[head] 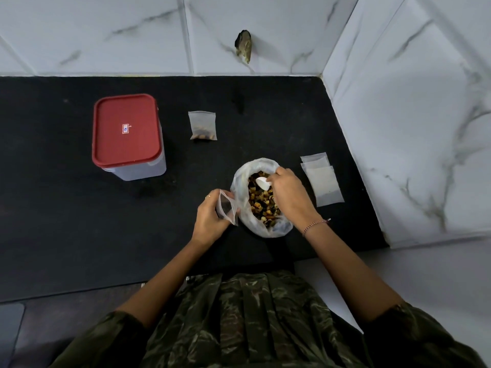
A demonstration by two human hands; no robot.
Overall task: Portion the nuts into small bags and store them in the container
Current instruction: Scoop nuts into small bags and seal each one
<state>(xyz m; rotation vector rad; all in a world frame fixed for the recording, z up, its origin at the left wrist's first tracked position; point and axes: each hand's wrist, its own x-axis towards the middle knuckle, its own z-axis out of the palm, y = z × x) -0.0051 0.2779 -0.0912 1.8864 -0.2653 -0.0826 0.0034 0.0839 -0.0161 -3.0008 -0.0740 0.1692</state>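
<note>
A large clear plastic bag full of mixed nuts stands open at the counter's middle. My right hand reaches into it and grips a small white scoop above the nuts. My left hand holds a small clear zip bag with its mouth open, right beside the big bag's left side. A filled small bag lies flat further back. The storage container, clear with a red lid on, stands at the left.
A few empty small bags lie stacked to the right of the nut bag. The black counter ends at white marble wall tiles behind and to the right. A dark chip marks the back wall.
</note>
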